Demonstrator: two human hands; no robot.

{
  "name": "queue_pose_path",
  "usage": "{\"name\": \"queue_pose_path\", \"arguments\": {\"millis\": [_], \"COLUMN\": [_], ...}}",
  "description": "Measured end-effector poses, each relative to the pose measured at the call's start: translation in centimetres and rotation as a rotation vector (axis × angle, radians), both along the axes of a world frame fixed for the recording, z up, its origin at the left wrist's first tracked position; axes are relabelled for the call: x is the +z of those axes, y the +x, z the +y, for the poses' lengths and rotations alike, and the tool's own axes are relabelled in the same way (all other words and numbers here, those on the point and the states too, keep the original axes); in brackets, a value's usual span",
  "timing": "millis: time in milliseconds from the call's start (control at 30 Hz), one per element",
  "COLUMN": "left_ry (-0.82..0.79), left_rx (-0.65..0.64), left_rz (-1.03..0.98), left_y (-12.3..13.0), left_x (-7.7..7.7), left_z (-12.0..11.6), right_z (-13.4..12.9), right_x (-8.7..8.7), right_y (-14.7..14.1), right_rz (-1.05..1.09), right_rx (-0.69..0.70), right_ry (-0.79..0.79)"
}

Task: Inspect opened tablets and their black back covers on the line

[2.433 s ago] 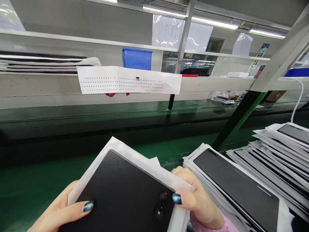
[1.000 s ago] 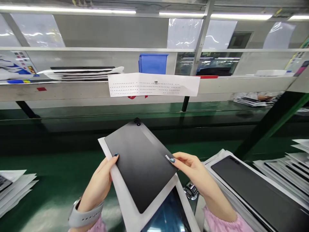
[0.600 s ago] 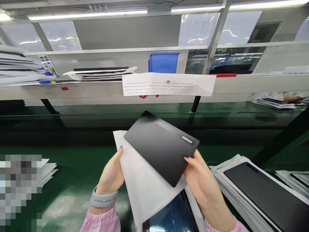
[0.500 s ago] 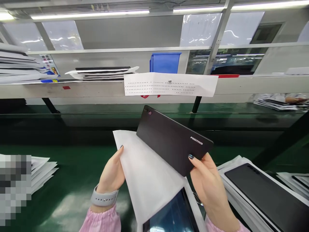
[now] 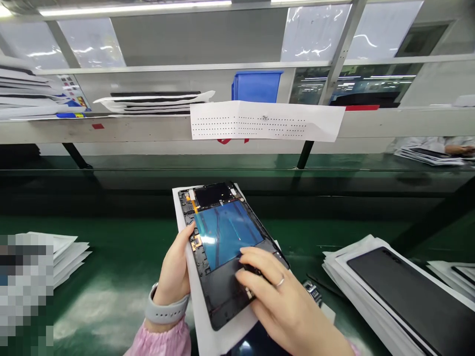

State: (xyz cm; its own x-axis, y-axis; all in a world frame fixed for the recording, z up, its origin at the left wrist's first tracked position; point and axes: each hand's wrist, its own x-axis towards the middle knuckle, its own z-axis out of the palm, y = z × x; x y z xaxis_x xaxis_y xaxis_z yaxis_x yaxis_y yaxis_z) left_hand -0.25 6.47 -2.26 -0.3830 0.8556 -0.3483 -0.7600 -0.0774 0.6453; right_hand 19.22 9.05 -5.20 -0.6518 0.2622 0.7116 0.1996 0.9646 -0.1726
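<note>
An opened tablet [image 5: 222, 247] lies tilted on a white sheet [image 5: 237, 324], its inside facing up with a blue film-covered battery, an orange ribbon and a dark board. My left hand [image 5: 176, 267] grips the tablet and sheet at the left edge, thumb on top. Across the tablet's lower right part rests my right hand [image 5: 276, 294], fingers apart and slightly bent, touching it; its thumb is hidden. Under the sheet's lower end shows a dark glossy screen [image 5: 256, 341]. Just right of my right hand is a small metallic object [image 5: 312, 291], partly covered.
A stack of white sleeves with a black tablet [image 5: 411, 296] on top stands at right. More white sheets [image 5: 69, 257] lie at left on the green table [image 5: 107, 306]. The shelf ahead holds a blue bin [image 5: 257, 87] and sleeve stacks. Another person's hand [image 5: 459, 150] shows far right.
The tablet, earlier held up by my right hand with its black, lettered back showing, now lies inside-up on the white sheet. My right hand has moved down and left onto it.
</note>
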Motion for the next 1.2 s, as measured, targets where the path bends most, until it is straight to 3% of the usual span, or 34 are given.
{"name": "queue_pose_path", "arguments": {"millis": [100,200,367,500,667,833,900,1000,1133,1200], "left_ry": [0.025,0.028,0.008,-0.005,-0.025,-0.054,-0.062,-0.043,-0.027,-0.029], "left_rx": [0.170,0.277,0.215,0.292,0.137,0.190,0.208,0.158,0.157,0.186], "left_rz": [0.037,0.068,0.048,0.091,-0.094,-0.126,-0.123,-0.075,-0.001,0.029], "left_y": [0.1,0.2,0.1,0.0,0.1,0.3,0.2,-0.3,-0.9,-1.0], "left_x": [0.1,0.0,-0.2,0.1,1.0,1.4,1.3,0.8,-0.1,-0.5], "left_z": [-0.4,-0.7,-1.2,-1.5,-1.6,-1.5,-1.5,-1.5,-1.5,-1.5], "right_z": [-0.1,-0.2,-0.6,-0.7,-0.5,-0.8,-0.9,-0.5,1.3,2.3], "right_x": [0.4,0.6,0.7,0.7,0.4,0.7,0.9,0.9,0.3,0.1], "right_y": [0.3,0.4,0.2,0.1,-0.2,-0.2,0.3,1.5,3.1,3.5], "right_rz": [0.059,0.043,0.087,0.110,0.147,0.116,0.070,0.080,0.428,0.505], "right_rx": [0.004,-0.002,0.011,0.020,0.037,0.044,0.066,0.086,-0.217,-0.273], "right_ry": [-0.110,-0.122,-0.063,-0.041,-0.010,-0.021,-0.089,-0.311,-0.657,-0.896]}}
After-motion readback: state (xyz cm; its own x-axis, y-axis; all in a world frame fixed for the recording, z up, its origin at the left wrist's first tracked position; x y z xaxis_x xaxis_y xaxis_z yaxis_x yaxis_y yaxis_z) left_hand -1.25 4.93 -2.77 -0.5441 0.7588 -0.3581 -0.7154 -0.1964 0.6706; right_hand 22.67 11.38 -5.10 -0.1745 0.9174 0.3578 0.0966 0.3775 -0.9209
